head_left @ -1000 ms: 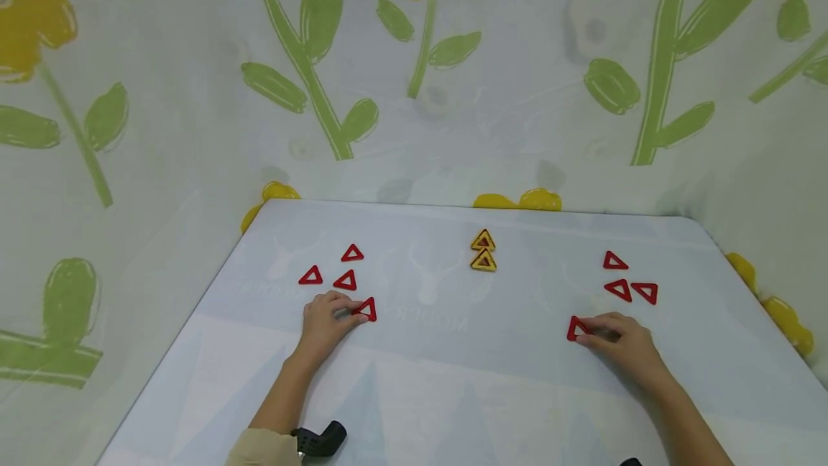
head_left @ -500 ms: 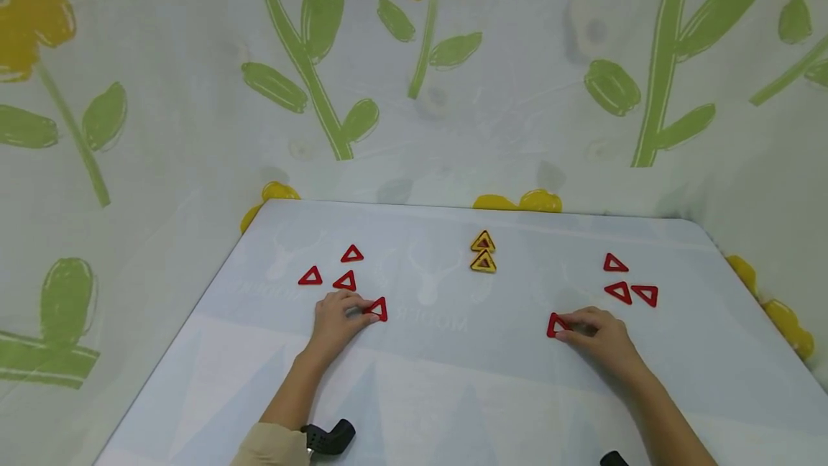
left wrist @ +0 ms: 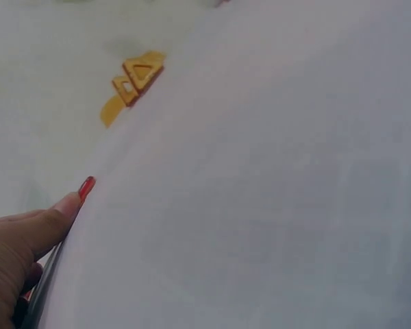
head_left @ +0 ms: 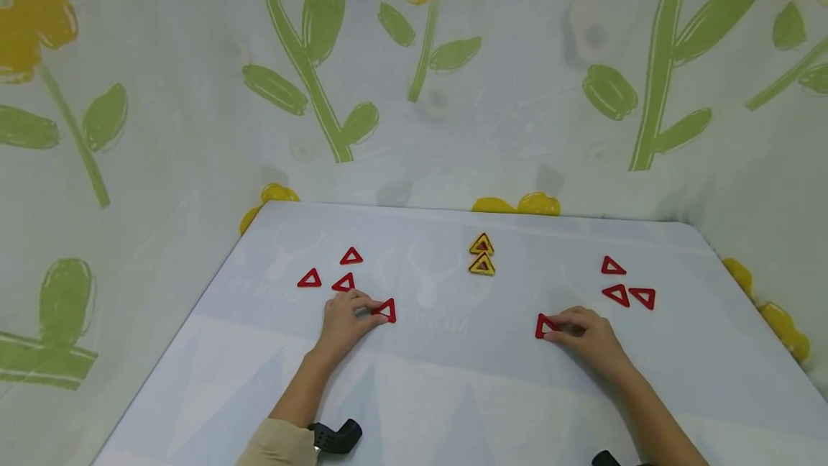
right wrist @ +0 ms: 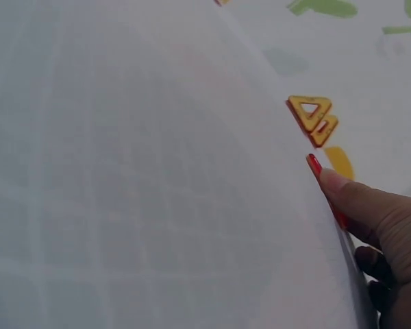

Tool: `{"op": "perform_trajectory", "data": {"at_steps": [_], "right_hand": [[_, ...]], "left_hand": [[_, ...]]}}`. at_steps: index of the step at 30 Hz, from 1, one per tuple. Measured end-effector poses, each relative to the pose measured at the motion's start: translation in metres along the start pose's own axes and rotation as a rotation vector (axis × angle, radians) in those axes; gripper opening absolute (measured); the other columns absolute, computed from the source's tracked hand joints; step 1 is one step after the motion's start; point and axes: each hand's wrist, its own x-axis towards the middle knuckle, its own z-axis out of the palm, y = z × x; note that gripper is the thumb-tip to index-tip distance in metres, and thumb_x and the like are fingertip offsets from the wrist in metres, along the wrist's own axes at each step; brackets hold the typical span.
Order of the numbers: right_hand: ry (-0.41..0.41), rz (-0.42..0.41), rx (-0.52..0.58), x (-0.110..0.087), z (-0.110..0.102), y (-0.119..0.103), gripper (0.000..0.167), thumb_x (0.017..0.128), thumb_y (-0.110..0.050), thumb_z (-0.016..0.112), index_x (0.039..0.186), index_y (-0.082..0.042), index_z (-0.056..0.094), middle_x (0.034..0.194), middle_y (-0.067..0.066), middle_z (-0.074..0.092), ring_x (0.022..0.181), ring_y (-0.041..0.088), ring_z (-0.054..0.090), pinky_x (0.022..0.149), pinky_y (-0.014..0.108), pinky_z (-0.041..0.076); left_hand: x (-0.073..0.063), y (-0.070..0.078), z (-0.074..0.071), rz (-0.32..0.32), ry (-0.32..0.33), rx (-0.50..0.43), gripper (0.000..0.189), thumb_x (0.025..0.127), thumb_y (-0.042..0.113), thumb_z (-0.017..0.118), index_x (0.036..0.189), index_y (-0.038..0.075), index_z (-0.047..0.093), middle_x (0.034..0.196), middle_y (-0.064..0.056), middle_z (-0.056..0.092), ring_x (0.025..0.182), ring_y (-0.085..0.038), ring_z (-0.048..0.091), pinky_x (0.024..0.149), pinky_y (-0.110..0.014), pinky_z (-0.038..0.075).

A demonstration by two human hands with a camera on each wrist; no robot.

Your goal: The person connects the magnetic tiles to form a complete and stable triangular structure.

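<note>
My left hand [head_left: 345,323] pinches a red triangle frame [head_left: 391,311] between thumb and fingers, low over the table. Across from it, my right hand [head_left: 590,339] pinches another red triangle frame [head_left: 540,326] by its right side. Both held pieces are seen nearly edge-on in the wrist views, as a red triangle [left wrist: 87,186] at the left thumb and a red triangle [right wrist: 315,165] at the right thumb. Two yellow triangles [head_left: 481,265] lie farther back between the hands, one behind the other; the right wrist view shows these yellow triangles [right wrist: 309,114] too.
Three loose red triangles [head_left: 310,278] lie beyond the left hand, the nearest almost touching its fingers. Another three red triangles [head_left: 613,265] lie beyond the right hand. The white table [head_left: 466,394] ends at a flower-patterned curtain [head_left: 491,106].
Both hands have moved inward with their red triangles, the left one rightward and the right one leftward, narrowing the gap between them. The loose triangles have stayed where they were.
</note>
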Motion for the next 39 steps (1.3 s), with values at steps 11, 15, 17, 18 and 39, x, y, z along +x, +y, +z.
{"op": "perform_trajectory", "data": {"at_steps": [11, 15, 17, 18, 39], "right_hand": [[0.063, -0.090, 0.000, 0.001, 0.009, -0.003, 0.028, 0.074, -0.019, 0.081, 0.099, -0.007, 0.075, 0.092, 0.001, 0.066, 0.084, 0.005, 0.051, 0.069, 0.018, 0.047], [0.067, -0.108, -0.006, 0.003, 0.011, -0.002, 0.028, 0.074, -0.019, 0.081, 0.098, -0.008, 0.075, 0.091, -0.001, 0.065, 0.083, 0.003, 0.050, 0.068, 0.018, 0.046], [0.064, -0.112, -0.002, 0.003, 0.012, -0.003, 0.028, 0.073, -0.019, 0.081, 0.098, -0.007, 0.075, 0.091, -0.001, 0.065, 0.083, 0.004, 0.050, 0.068, 0.018, 0.046], [0.063, -0.114, 0.000, 0.004, 0.013, -0.003, 0.028, 0.073, -0.019, 0.081, 0.098, -0.007, 0.075, 0.091, -0.001, 0.066, 0.083, 0.004, 0.050, 0.068, 0.019, 0.046], [-0.029, -0.038, 0.046, 0.008, 0.016, -0.018, 0.032, 0.077, -0.023, 0.078, 0.104, -0.008, 0.073, 0.093, 0.000, 0.063, 0.085, 0.013, 0.051, 0.068, 0.019, 0.047]], "left_hand": [[0.004, 0.004, 0.010, 0.056, -0.002, -0.001, 0.026, 0.072, 0.024, 0.082, 0.096, 0.016, 0.076, 0.091, 0.003, 0.062, 0.098, -0.021, 0.054, 0.086, -0.046, 0.032], [0.004, 0.008, 0.012, 0.058, -0.015, -0.013, 0.026, 0.071, 0.025, 0.082, 0.095, 0.016, 0.076, 0.090, 0.004, 0.062, 0.097, -0.019, 0.054, 0.086, -0.045, 0.031], [0.005, 0.010, 0.013, 0.062, -0.018, -0.014, 0.026, 0.071, 0.025, 0.082, 0.095, 0.016, 0.076, 0.089, 0.004, 0.062, 0.096, -0.019, 0.054, 0.085, -0.045, 0.031], [0.005, 0.011, 0.013, 0.067, -0.018, -0.013, 0.026, 0.071, 0.024, 0.082, 0.095, 0.016, 0.076, 0.089, 0.004, 0.062, 0.096, -0.019, 0.054, 0.085, -0.045, 0.032], [0.011, 0.024, 0.028, 0.140, -0.043, -0.033, 0.025, 0.072, 0.026, 0.082, 0.094, 0.016, 0.076, 0.089, 0.005, 0.062, 0.092, -0.016, 0.051, 0.082, -0.039, 0.033]]}}
